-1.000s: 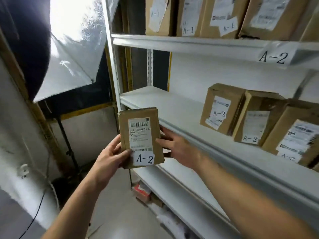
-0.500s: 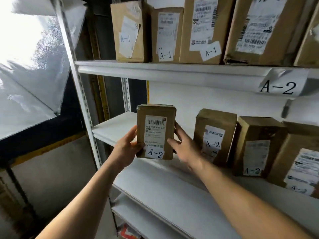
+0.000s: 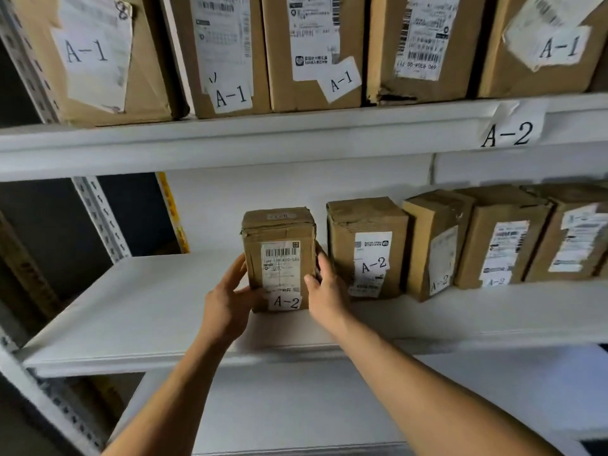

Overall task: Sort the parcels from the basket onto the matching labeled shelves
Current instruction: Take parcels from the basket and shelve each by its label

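Overall, room: dim storage corner, white metal racking with a perforated upright (image 3: 98,218) at the left.
Shelves: three white boards in view; the middle shelf (image 3: 138,311) sits under an edge tag reading A-2 (image 3: 508,133).
Upper row: five cardboard boxes (image 3: 316,54), four marked A-1, one mark unseen.
Middle row: four boxes (image 3: 368,248) side by side, visible marks reading A-2.
Held parcel (image 3: 279,258): one, upright on the middle shelf, just left of that row, tagged A-2.
Hands: two; left hand (image 3: 227,304) and right hand (image 3: 325,291) clasp the parcel's sides, fingers curled around its edges.
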